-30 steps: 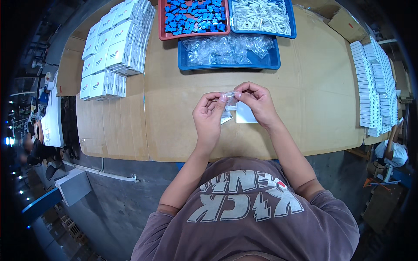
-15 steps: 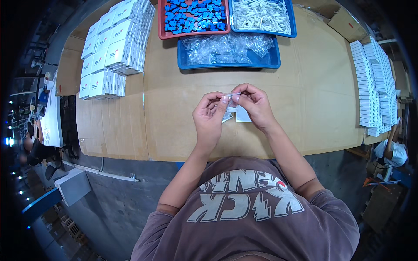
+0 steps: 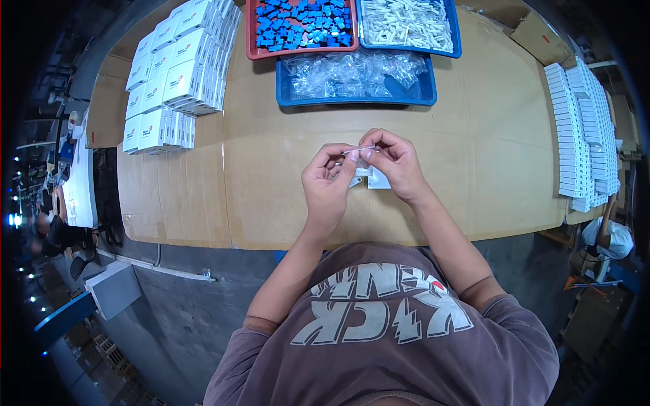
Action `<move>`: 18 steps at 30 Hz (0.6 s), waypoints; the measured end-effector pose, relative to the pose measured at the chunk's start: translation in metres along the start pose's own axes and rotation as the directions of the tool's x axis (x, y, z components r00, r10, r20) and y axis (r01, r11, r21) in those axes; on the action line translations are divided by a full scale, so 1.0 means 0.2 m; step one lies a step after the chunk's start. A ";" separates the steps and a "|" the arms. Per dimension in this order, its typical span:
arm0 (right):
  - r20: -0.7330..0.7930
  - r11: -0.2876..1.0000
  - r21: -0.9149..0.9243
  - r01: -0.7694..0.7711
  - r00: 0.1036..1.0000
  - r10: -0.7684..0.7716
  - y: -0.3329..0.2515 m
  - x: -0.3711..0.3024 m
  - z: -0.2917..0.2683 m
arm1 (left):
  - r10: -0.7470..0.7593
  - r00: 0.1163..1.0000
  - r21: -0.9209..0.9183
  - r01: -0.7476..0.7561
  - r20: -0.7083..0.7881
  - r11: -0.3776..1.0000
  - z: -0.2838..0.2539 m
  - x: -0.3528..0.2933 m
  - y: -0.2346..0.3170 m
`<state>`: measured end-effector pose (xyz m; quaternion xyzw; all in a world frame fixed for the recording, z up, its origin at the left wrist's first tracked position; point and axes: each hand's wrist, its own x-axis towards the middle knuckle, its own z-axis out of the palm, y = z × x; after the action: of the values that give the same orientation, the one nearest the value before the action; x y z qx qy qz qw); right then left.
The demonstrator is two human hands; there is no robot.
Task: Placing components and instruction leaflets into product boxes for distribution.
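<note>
Between my two hands hangs a small clear plastic bag [image 3: 363, 164], its top edge pinched from both sides. My left hand [image 3: 327, 176] grips one end of that edge between thumb and forefinger. My right hand [image 3: 396, 165] pinches the other end the same way. A small white piece shows at the bag's lower part; I cannot tell whether it is inside. Just below the fingers a white flat piece, maybe a box or card [image 3: 378, 179], lies on the cardboard-covered table [image 3: 284, 210], partly hidden by the right hand.
Beyond my hands stands a blue tray of clear plastic bags [image 3: 288, 100]. Behind it are a red tray of blue parts [image 3: 254, 51] and a blue tray of white pieces [image 3: 455, 47]. White boxes [image 3: 179, 81] are stacked left, more [image 3: 575, 135] right. A person [image 3: 613, 233] is at far right.
Both hands stay in nearly the same place. The bag's top edge now looks stretched straighter between the fingertips, and the fingers have shifted slightly.
</note>
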<state>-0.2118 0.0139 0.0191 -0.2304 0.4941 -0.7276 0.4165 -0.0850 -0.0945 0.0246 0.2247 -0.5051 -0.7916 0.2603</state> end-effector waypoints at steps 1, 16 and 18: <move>-0.001 1.000 0.000 -0.001 1.000 0.001 0.00 0.00 0.00 | 0.009 1.000 -0.013 -0.009 -0.004 1.000 0.01 -0.01 0.01; 0.080 0.999 0.024 -0.022 0.997 0.020 -0.08 -0.03 -0.07 | -0.159 0.979 -0.015 0.163 0.128 0.987 -0.07 0.01 0.09; 0.064 0.994 -0.111 -0.024 0.997 0.031 -0.09 -0.04 -0.10 | -0.235 0.961 0.004 0.237 0.148 0.971 -0.09 0.02 0.09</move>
<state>-0.2297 0.0339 0.0281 -0.2698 0.5226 -0.6856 0.4290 -0.0729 -0.1152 0.0344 0.2223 -0.4871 -0.8349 0.1275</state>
